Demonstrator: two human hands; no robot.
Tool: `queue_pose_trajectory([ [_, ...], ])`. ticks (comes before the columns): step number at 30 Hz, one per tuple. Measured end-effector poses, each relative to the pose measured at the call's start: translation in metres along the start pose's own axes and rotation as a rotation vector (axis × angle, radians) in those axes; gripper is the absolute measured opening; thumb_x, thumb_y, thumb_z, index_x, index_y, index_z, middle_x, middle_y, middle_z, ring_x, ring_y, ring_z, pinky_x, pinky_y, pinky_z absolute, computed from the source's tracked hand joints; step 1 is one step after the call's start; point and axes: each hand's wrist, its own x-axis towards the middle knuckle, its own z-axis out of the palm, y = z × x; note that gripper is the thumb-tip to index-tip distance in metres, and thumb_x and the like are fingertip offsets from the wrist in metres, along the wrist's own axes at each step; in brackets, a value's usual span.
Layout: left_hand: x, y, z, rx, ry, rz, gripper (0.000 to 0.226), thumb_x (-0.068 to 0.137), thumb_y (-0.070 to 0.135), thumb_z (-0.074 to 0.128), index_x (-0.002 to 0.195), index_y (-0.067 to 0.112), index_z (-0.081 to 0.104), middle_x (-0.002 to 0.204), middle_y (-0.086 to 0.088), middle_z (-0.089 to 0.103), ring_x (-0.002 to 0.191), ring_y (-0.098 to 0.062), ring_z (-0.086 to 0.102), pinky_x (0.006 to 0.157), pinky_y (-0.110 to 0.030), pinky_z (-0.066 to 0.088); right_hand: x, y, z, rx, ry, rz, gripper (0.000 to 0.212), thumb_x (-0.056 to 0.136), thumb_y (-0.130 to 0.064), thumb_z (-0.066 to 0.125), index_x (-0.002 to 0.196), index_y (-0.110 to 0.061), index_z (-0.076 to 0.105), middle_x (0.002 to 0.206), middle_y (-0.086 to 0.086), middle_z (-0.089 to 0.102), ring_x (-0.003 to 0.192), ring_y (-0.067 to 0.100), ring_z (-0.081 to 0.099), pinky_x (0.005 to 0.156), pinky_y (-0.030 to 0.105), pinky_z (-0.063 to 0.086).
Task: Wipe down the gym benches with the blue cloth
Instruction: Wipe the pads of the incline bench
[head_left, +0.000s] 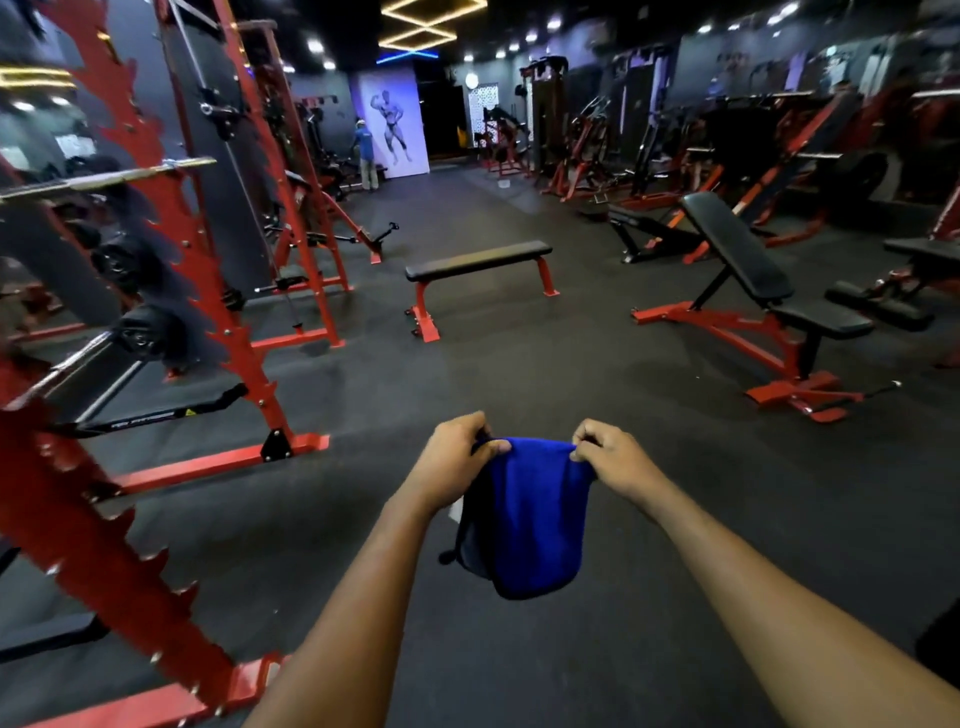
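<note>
Blue cloth (530, 519) observed near, centre of scene, hanging above the dark floor (519, 374) between both hands. Left hand (457, 460) pinches its upper left corner; right hand (613, 460) pinches its upper right corner, fingers curled on the fabric, hands apart with the top edge stretched between them. Cloth clear of every bench. Flat bench (478, 260) stands farther off, centre; incline bench (737, 254) to the right, well apart from the cloth. Red rack (234, 291) at left carries a black base plate (156, 413) with white lettering and a yellow warning mark (lettering too blurred to read). Far wall poster (392, 124) shows a posing figure, no legible text
</note>
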Motion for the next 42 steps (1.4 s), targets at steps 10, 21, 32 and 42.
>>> queue_pose_trajectory([
  [10,0.244,-0.025,0.040,-0.125,-0.032,0.152,0.031,0.092,0.037,0.063,0.076,0.014,0.050,0.063,0.000,0.059,0.060,-0.011,0.050,0.054,-0.019,0.032,0.197,0.020,0.012,0.194,-0.086,-0.019,0.058,0.055,-0.048,0.086,0.096,-0.024,0.054,0.095,-0.002,0.067,0.091,0.016,0.065,0.083,0.035,0.052],
  [21,0.508,-0.039,0.075,-0.243,-0.276,0.441,0.026,0.082,0.018,0.073,0.093,0.012,0.050,0.074,0.004,0.058,0.060,-0.009,0.050,0.063,-0.026,0.043,0.400,0.039,-0.043,0.127,0.489,0.043,0.020,0.085,-0.009,0.071,0.078,-0.026,0.063,0.071,-0.015,0.066,0.072,0.004,0.060,0.069,0.028,0.046],
  [32,0.735,0.011,0.199,-0.273,-0.087,0.325,0.024,0.074,-0.007,0.044,0.082,0.014,0.053,0.081,-0.006,0.065,0.077,-0.026,0.060,0.072,-0.035,0.048,0.551,0.158,-0.205,0.072,0.993,0.265,0.024,0.093,-0.020,0.064,0.103,0.002,0.069,0.101,0.015,0.070,0.097,0.031,0.063,0.086,0.038,0.046],
  [42,0.921,0.092,0.298,-0.366,0.240,0.105,0.032,0.071,-0.014,0.036,0.080,0.012,0.052,0.082,-0.005,0.060,0.077,-0.024,0.055,0.067,-0.035,0.042,0.679,0.228,-0.369,0.079,1.152,0.393,0.012,0.094,-0.015,0.057,0.090,-0.014,0.069,0.076,-0.003,0.063,0.078,0.021,0.063,0.073,0.039,0.053],
])
